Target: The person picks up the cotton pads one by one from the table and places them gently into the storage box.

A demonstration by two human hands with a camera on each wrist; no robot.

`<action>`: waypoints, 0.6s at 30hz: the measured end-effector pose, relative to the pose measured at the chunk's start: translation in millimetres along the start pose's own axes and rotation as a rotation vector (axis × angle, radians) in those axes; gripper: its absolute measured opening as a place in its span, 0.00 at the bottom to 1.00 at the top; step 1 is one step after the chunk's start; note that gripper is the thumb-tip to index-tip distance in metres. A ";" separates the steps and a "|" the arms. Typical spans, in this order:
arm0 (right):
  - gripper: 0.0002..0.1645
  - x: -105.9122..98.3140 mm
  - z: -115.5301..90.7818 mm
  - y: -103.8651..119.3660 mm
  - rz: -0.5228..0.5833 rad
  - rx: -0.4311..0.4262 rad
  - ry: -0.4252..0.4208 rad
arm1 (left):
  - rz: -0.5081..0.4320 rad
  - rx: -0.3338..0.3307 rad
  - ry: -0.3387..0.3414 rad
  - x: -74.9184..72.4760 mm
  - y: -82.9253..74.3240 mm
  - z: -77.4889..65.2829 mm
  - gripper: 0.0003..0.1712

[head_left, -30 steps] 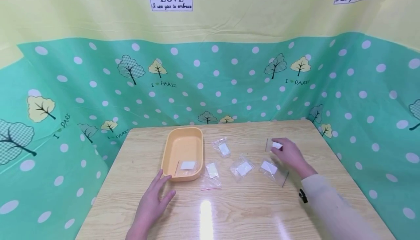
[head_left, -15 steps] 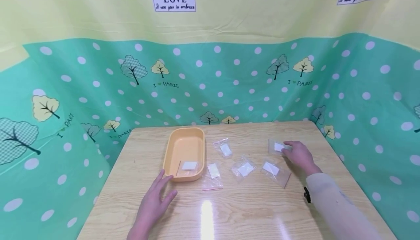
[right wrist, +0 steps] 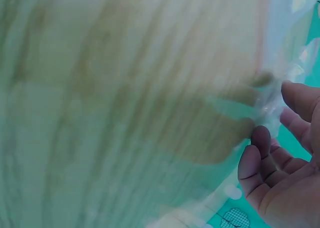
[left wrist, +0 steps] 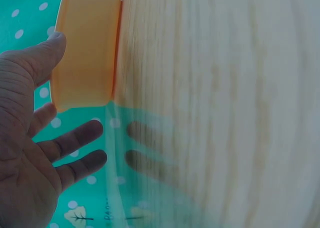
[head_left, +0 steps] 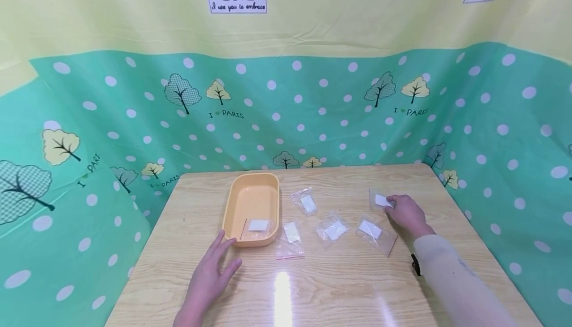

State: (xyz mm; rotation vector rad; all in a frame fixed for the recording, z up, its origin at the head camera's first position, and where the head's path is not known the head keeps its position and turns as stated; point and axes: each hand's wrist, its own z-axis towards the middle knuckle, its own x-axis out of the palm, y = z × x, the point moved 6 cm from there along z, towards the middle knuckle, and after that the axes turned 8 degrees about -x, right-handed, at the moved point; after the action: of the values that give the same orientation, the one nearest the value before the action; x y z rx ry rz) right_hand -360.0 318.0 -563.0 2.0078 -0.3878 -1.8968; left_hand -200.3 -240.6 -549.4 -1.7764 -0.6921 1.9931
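From my end I take the orange tray (head_left: 250,200) as my landmark. Well to the right of it, the right hand (head_left: 405,214) has its fingertips at the right end of the outermost bag (head_left: 380,200), which lies on the table (head_left: 348,277). Those fingers are bent, and the right wrist view puts them close to crinkled film, but I cannot tell whether they pinch it. The left hand (head_left: 207,278) is spread at the tray's near left corner, holding nothing; whether it presses the wall I cannot tell.

I judge the step in hand to be handling this one bag, either gathering it up or settling it down. If it is to be lifted, my next move calls for a sure pinch on the film, since thin plastic could slip.

The bag looks clear and flat, with a small white insert showing through; any print is too small for me to read. One similar bag (head_left: 258,225) lies inside the tray at its near end, and four more lie between the tray and the outermost one, the closest bag (head_left: 291,233) just beside the tray's right wall
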 end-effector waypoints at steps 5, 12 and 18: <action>0.27 0.8 -0.9 1.0 -0.048 -0.002 -0.013 | 0.002 0.009 -0.007 0.1 -1.1 -0.1 0.36; 0.26 -2.9 0.2 5.5 -0.054 -0.006 -0.027 | 0.000 0.036 -0.032 1.0 -1.3 -0.8 0.37; 0.25 0.3 0.4 3.9 -0.051 0.018 -0.015 | 0.002 0.047 -0.037 2.4 0.2 -0.6 0.37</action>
State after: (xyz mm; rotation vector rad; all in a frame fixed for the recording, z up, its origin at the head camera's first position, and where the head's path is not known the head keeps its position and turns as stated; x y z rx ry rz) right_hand -360.2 314.4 -561.6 2.0344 -0.3616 -1.9470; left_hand -200.0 -239.3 -551.6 -1.7177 -0.6497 2.0319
